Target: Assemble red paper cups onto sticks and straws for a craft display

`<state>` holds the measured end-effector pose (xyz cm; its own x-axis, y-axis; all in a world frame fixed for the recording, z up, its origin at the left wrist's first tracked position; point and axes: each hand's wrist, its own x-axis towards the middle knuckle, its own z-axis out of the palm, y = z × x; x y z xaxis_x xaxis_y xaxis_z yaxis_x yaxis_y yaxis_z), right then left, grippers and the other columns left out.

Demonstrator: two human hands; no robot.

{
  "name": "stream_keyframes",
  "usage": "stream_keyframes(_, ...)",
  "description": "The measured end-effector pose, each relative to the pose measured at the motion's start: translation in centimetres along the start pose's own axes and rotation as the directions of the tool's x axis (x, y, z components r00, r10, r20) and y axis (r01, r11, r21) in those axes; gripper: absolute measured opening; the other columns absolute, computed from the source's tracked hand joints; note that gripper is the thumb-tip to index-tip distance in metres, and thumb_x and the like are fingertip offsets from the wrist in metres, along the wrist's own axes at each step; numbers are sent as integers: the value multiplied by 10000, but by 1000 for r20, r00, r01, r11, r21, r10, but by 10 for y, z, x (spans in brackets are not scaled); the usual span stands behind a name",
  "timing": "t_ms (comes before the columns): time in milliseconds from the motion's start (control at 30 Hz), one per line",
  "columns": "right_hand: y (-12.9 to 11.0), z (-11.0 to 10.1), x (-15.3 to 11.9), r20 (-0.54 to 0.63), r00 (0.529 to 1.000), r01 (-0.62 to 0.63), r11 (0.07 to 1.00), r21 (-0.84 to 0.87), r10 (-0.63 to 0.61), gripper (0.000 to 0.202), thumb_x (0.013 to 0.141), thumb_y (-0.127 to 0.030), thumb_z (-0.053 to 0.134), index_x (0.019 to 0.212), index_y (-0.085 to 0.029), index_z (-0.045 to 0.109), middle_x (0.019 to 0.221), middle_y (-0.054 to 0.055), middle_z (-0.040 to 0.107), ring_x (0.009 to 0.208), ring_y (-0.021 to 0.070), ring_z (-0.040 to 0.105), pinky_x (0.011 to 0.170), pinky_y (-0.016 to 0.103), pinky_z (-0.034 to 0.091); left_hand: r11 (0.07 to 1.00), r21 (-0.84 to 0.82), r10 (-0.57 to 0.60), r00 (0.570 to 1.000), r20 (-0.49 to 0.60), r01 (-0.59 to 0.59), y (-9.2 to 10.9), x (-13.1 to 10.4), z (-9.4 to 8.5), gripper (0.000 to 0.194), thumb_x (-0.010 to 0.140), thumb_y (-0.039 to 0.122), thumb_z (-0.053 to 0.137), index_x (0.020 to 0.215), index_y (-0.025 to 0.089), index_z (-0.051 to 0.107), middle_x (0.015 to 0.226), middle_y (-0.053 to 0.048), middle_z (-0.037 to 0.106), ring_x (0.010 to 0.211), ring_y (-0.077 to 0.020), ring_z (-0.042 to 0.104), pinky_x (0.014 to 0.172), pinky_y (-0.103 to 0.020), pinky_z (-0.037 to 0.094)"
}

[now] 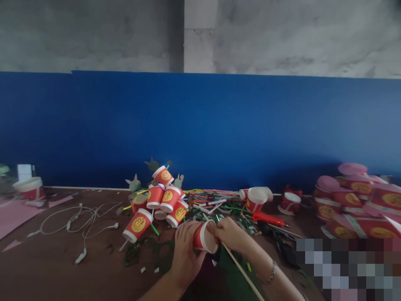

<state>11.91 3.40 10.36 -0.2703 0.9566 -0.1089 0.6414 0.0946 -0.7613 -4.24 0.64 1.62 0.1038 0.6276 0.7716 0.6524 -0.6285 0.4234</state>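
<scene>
A red paper cup (209, 238) with a white rim lies on its side in my left hand (187, 246), whose fingers wrap round it. My right hand (229, 233) is closed at the rim of the cup, with its thumb and fingertips by the opening. From under this hand a long thin wooden stick (243, 269) runs down towards me, and the fingers appear to grip it. What the fingertips touch at the cup is partly hidden. Just beyond my left hand stands a heap of red cups (171, 198) with straws and green paper rabbit heads.
Coloured straws (209, 198) and green paper scraps litter the table's middle. On the right lie a red-handled tool (271, 219), black scissors-like tools (283, 247) and stacked red cups with pink lids (354, 200). White earphones (80, 256) and pink paper (19, 213) are left. A blue panel (200, 129) stands behind.
</scene>
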Motion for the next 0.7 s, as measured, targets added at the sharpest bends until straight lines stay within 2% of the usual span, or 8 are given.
stream_keyframes(67, -1, -4, -7, 72, 997, -37, 999, -8, 38, 486, 779, -428, 560, 366, -183, 483, 292, -52, 347, 304, 68, 317, 357, 210, 230, 998, 20, -54, 998, -37, 54, -3, 0, 2, 609, 664, 74, 584, 1231, 227, 426, 1139, -100, 597, 1081, -285, 541, 939, -477, 400)
stream_keyframes(133, -3, -10, -17, 227, 973, -47, 998, -30, 52, 478, 787, -411, 545, 371, -183, 486, 287, -49, 384, 273, 64, 323, 334, 200, 240, 987, 38, -151, 985, -90, 154, -7, 0, 4, 596, 661, 91, 591, 1223, 215, 435, 1141, -106, 594, 1073, -292, 544, 918, -473, 415)
stream_keyframes(233, -10, -18, -32, 473, 881, 18, 999, -37, 1, 447, 793, -346, 531, 380, -176, 503, 318, -39, 447, 280, 58, 367, 344, 175, 303, 956, 45, -281, 946, -159, 291, -14, 2, 7, 573, 656, 130, 614, 1204, 203, 463, 1114, -107, 602, 1045, -301, 559, 889, -467, 432)
stream_keyframes(300, -15, -20, -36, 517, 856, 16, 999, -34, 4, 456, 805, -341, 510, 380, -180, 474, 316, -42, 435, 288, 57, 377, 340, 166, 296, 953, 30, -289, 938, -194, 300, -16, 2, 8, 567, 654, 128, 616, 1199, 205, 476, 1103, -106, 607, 1039, -301, 565, 888, -464, 436)
stream_keyframes(400, -20, -18, -34, 398, 917, -41, 999, 21, 29, 468, 830, -366, 466, 398, -192, 422, 310, -60, 370, 283, 52, 325, 317, 172, 225, 983, -38, -185, 967, -176, 181, -13, -2, 9, 569, 660, 116, 622, 1202, 212, 478, 1120, -107, 603, 1056, -291, 562, 903, -446, 442)
stream_keyframes(467, -20, -16, -29, 305, 951, -84, 991, 102, 49, 472, 833, -399, 464, 410, -196, 413, 304, -73, 327, 279, 47, 274, 311, 184, 179, 989, -114, -110, 987, -118, 97, -9, -6, 9, 573, 669, 126, 640, 1209, 215, 469, 1138, -110, 593, 1071, -284, 557, 912, -434, 448)
stream_keyframes(600, -14, -16, -20, 245, 967, -112, 981, 156, 71, 556, 828, -498, 473, 368, -188, 435, 252, -59, 327, 251, 47, 265, 308, 195, 166, 955, -244, -205, 971, -123, 171, -4, -6, 9, 557, 689, 162, 656, 1208, 203, 457, 1125, -115, 590, 1039, -275, 577, 886, -418, 474)
stream_keyframes(700, -10, -17, -13, 82, 991, -122, 967, 225, 106, 572, 836, -540, 440, 394, -179, 478, 237, -57, 337, 240, 50, 270, 311, 188, 179, 900, -369, -273, 960, -60, 233, -1, -3, 7, 553, 690, 201, 669, 1200, 201, 457, 1111, -110, 601, 1002, -262, 597, 869, -410, 492)
